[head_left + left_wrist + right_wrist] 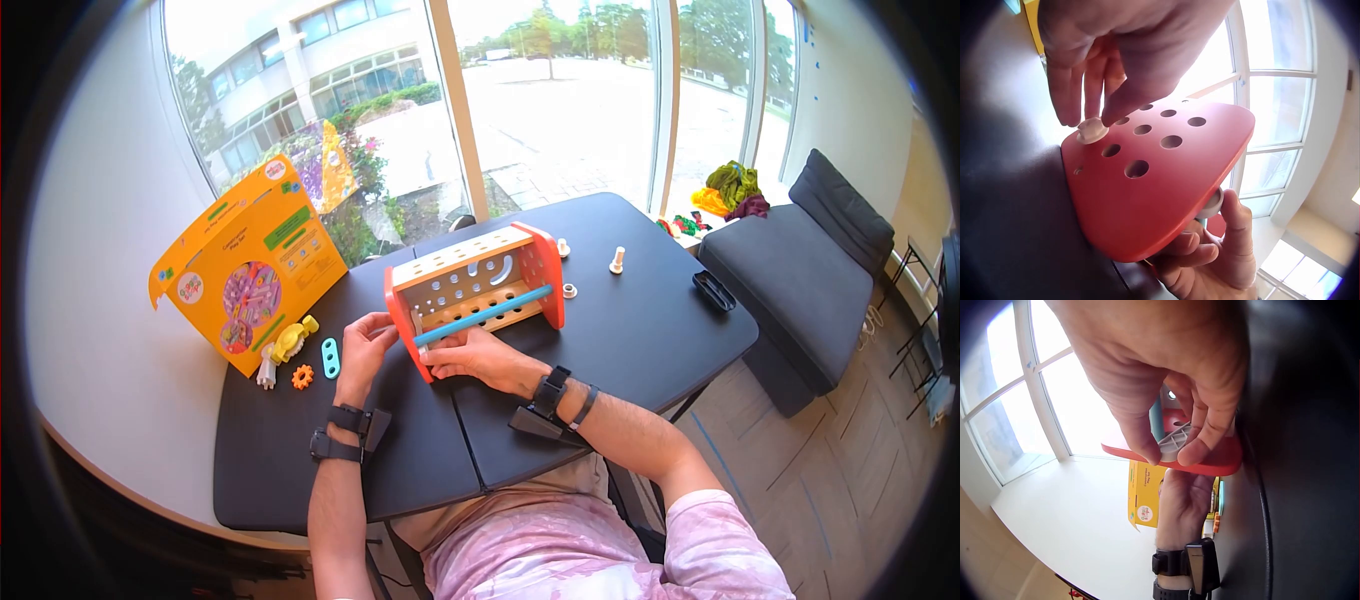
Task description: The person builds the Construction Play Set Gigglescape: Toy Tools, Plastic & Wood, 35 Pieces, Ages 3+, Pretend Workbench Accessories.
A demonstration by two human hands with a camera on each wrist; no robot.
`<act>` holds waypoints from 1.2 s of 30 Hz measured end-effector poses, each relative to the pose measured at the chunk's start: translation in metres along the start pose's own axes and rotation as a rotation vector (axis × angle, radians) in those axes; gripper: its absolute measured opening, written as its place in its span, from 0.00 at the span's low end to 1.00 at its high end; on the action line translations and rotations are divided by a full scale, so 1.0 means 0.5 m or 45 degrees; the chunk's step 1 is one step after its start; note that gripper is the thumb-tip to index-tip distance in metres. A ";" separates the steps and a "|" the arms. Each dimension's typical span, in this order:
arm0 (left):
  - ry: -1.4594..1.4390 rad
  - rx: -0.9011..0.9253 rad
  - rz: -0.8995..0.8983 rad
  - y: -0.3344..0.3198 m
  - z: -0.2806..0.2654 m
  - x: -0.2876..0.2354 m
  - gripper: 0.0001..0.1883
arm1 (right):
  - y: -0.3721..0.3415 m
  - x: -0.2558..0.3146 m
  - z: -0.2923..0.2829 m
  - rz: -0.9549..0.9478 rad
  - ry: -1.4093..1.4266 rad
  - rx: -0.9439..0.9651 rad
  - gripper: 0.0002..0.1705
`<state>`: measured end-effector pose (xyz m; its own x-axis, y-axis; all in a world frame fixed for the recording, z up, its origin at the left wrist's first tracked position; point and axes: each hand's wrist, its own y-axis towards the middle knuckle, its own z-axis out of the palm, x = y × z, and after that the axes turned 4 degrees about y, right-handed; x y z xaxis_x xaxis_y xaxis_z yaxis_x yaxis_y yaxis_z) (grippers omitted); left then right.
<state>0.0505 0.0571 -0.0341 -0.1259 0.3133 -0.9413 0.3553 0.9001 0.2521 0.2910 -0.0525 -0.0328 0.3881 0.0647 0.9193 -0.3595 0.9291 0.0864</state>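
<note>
The toy workbench (470, 290) stands upright on the dark surface (640, 340) before you, its hollow side turned your way, which seems to give you access to both faces of the left red panel (397, 308).

In the head view, your left hand (366, 350) is outside that panel and your right hand (485, 358) inside it, probably so one can steady what the other pushes. The blue bar (485, 315) crosses the hollow. A cream peg (617, 262) stands off to the right, and a turquoise strip (331, 360) lies beside your left hand, presumably within reach yet out of the way.

The left wrist view shows what the head view hides: your left fingers, nearly closed, pinch a cream cap (1092, 130) at the panel's outer face, near its edge, with rows of holes alongside.

The right wrist view gives you the inner side: your right fingers, parted just enough, pinch a ribbed grey piece (1175, 444) by its rim, close to the panel. Whether cap and piece line up, you cannot tell.
</note>
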 end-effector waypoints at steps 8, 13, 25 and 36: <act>0.041 -0.059 -0.001 0.012 -0.003 0.017 0.13 | -0.001 -0.002 -0.002 0.022 0.016 -0.001 0.19; -0.110 -0.092 0.170 0.009 0.003 -0.010 0.14 | 0.002 -0.003 -0.005 0.023 0.017 0.008 0.19; 0.084 -0.123 0.059 0.015 -0.012 0.007 0.14 | 0.002 -0.004 -0.004 0.034 0.001 0.008 0.18; 0.036 0.025 -0.228 0.016 -0.002 0.035 0.19 | -0.006 0.012 0.009 0.044 -0.036 -0.010 0.18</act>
<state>0.0502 0.0699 -0.0483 -0.2150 0.1571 -0.9639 0.3428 0.9363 0.0761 0.2908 -0.0568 -0.0257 0.3512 0.0862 0.9323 -0.3657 0.9293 0.0519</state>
